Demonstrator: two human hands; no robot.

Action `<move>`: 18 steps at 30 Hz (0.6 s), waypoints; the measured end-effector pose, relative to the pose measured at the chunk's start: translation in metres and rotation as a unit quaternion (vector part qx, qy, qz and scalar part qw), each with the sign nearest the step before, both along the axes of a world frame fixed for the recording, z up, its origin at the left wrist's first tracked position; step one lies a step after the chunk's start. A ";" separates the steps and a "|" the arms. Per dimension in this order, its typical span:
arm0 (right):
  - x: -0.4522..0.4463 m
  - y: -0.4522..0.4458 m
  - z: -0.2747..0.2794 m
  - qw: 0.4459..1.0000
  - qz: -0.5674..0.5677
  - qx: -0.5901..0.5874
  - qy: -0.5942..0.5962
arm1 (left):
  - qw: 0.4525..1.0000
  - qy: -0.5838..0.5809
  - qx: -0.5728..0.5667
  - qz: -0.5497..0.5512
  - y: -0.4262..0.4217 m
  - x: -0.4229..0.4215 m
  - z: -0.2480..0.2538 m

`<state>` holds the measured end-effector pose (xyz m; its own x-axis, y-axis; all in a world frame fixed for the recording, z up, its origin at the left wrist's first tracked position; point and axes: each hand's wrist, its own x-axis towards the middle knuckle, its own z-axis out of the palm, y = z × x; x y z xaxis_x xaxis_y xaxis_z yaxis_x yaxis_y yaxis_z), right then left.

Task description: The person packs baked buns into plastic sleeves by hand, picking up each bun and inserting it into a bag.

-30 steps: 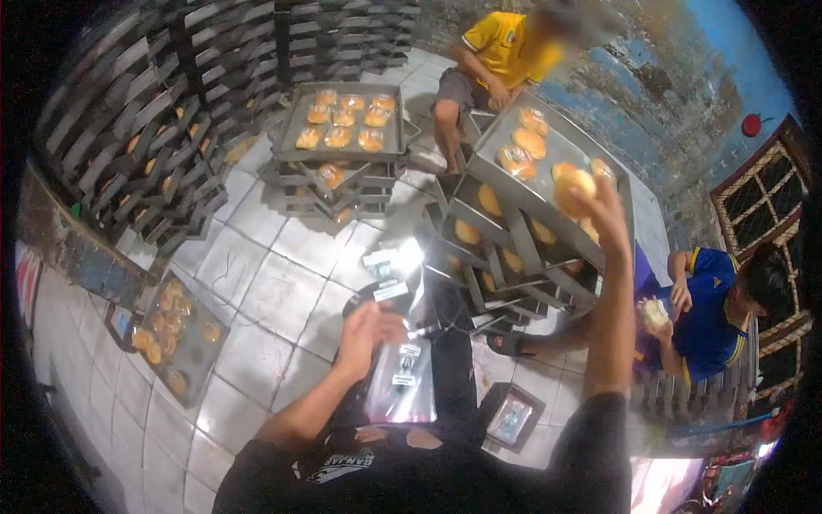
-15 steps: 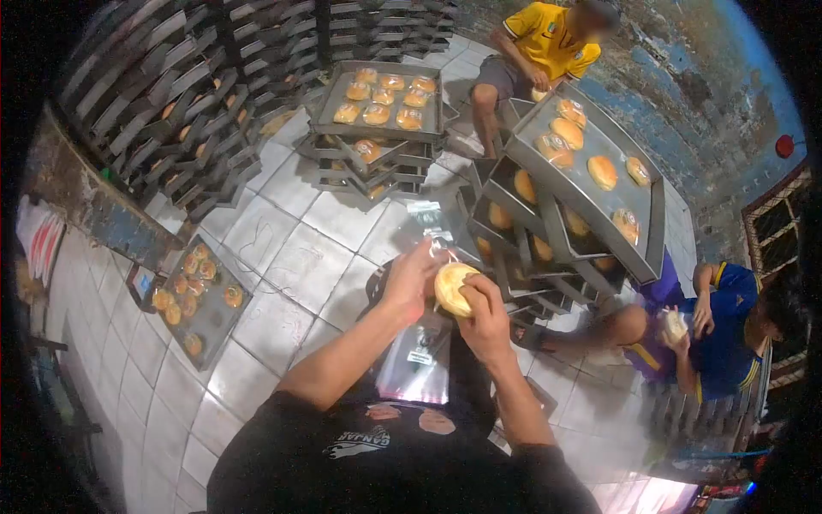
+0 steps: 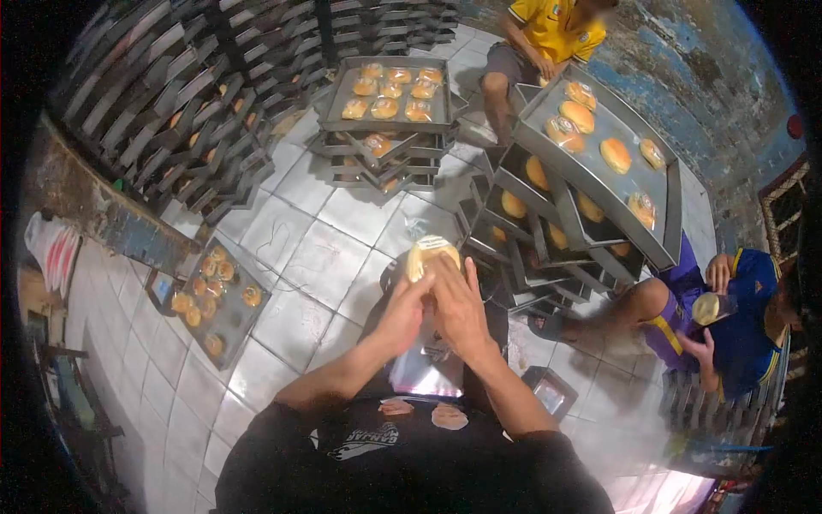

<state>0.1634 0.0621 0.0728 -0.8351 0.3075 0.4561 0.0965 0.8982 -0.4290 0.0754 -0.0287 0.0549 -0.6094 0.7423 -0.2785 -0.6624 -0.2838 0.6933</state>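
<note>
Between my two hands is a round golden bun (image 3: 437,251) in a clear plastic bag with printed lettering; the bag's loose end points away from me. My left hand (image 3: 401,315) is closed on the bun's near left side. Against its near right side presses my right hand (image 3: 460,307), fingers together and partly over the bun. The fingertips of both hands meet below the bun, and some are hidden. On my lap, under my wrists, lies a stack of clear plastic bags (image 3: 426,375).
Ahead stands a stack of metal trays (image 3: 330,107) with bagged buns. A taller tray stack (image 3: 591,180) rises at right. A tray of buns (image 3: 248,317) lies on the tiled floor at left. A person in yellow (image 3: 561,30) and one in blue (image 3: 745,330) handle buns nearby.
The bun has gone from bare in my right hand to inside the bag. My right hand has moved left beside my left hand, and the view has shifted slightly.
</note>
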 end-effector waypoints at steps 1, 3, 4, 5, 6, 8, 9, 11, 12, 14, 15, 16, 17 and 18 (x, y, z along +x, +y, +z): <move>0.001 -0.001 0.003 1.000 0.016 -0.009 0.001 | 1.000 0.000 -0.001 0.000 -0.001 -0.015 -0.002; -0.001 0.001 0.003 1.000 0.023 -0.017 0.001 | 0.968 -0.164 0.166 -0.090 0.006 -0.058 -0.014; -0.006 0.003 0.001 0.998 0.039 -0.052 0.001 | 0.967 -0.167 0.167 -0.094 0.012 -0.054 -0.022; -0.008 0.006 0.000 0.995 0.057 -0.087 0.000 | 0.983 -0.140 0.106 -0.061 0.022 -0.046 -0.030; -0.007 0.012 0.003 0.995 0.061 -0.082 -0.004 | 0.992 -0.111 0.047 -0.024 0.034 -0.037 -0.033; -0.008 0.024 0.009 0.999 0.032 -0.033 -0.011 | 0.998 -0.026 0.057 0.000 0.036 -0.020 -0.016; -0.010 0.020 0.024 0.999 0.028 -0.037 -0.014 | 0.994 -0.049 0.089 0.027 0.036 -0.023 -0.015; -0.012 0.015 0.024 0.999 0.028 -0.044 -0.015 | 0.978 -0.162 0.124 0.030 0.030 -0.033 0.017; -0.008 0.012 0.022 0.998 0.030 -0.052 -0.022 | 0.978 -0.169 0.123 0.026 0.033 -0.030 0.014; -0.016 0.027 -0.003 0.997 0.025 -0.060 -0.029 | 0.993 -0.094 0.052 0.048 0.043 -0.018 -0.002; -0.023 0.033 -0.012 0.997 0.020 -0.068 -0.023 | 0.995 -0.022 0.041 0.087 0.053 -0.010 -0.021; -0.026 0.027 0.002 0.997 0.027 -0.069 -0.023 | 0.995 -0.021 0.040 0.094 0.052 -0.015 -0.025; -0.025 0.021 0.017 0.997 0.035 -0.061 -0.023 | 0.993 -0.072 0.045 0.079 0.049 -0.024 -0.030; -0.023 0.014 0.034 0.997 0.040 -0.055 -0.024 | 0.989 -0.124 0.048 0.062 0.045 -0.033 -0.032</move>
